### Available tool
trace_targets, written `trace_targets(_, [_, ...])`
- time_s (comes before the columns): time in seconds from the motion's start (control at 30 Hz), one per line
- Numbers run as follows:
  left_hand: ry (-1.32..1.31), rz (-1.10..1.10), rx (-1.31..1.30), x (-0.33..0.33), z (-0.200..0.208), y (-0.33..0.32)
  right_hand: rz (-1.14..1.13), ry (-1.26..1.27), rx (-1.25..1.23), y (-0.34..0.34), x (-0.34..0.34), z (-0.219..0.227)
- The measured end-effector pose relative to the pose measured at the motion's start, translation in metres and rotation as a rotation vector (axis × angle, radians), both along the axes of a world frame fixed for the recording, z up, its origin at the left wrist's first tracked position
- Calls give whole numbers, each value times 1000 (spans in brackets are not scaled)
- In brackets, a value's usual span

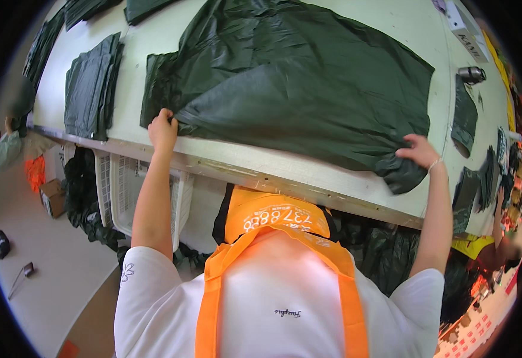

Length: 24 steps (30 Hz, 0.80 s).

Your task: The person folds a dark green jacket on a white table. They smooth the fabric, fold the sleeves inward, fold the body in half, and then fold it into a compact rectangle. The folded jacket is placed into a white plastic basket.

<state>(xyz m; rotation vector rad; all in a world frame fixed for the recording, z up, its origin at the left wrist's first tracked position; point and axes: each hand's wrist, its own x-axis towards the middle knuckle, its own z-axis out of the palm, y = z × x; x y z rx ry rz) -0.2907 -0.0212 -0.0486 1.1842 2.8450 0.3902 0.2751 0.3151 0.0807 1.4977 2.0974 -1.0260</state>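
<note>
A large dark green garment of thin, shiny fabric lies spread and wrinkled over the pale worktable. My left hand is closed on its near left edge, where the cloth is bunched and partly folded over. At the near right corner my right hand grips the fabric. A bunched flap there hangs slightly over the table's front edge. The cloth between the two hands lies along that edge. What kind of garment it is cannot be made out.
Stacked folded dark green pieces lie on the left. Toward the right are a metal flask, a white box and loose green pieces. A white plastic basket stands beneath the table. Other people work at both sides.
</note>
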Motion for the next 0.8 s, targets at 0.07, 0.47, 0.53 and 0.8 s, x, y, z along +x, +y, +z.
trace_targets(0.07, [-41, -34, -2, -4, -2, 6, -97, -145, 232, 31, 28, -15])
trace_targets(0.47, [101, -947, -11, 167, 92, 169, -689, 297, 886, -60, 27, -70])
trace_targets(0.53, [165, -831, -65, 177, 49, 189, -537, 300, 873, -37, 20, -31])
trace_targets(0.8, [-111, -870, 65, 136, 61, 171, -11, 268, 1090, -25, 19, -21])
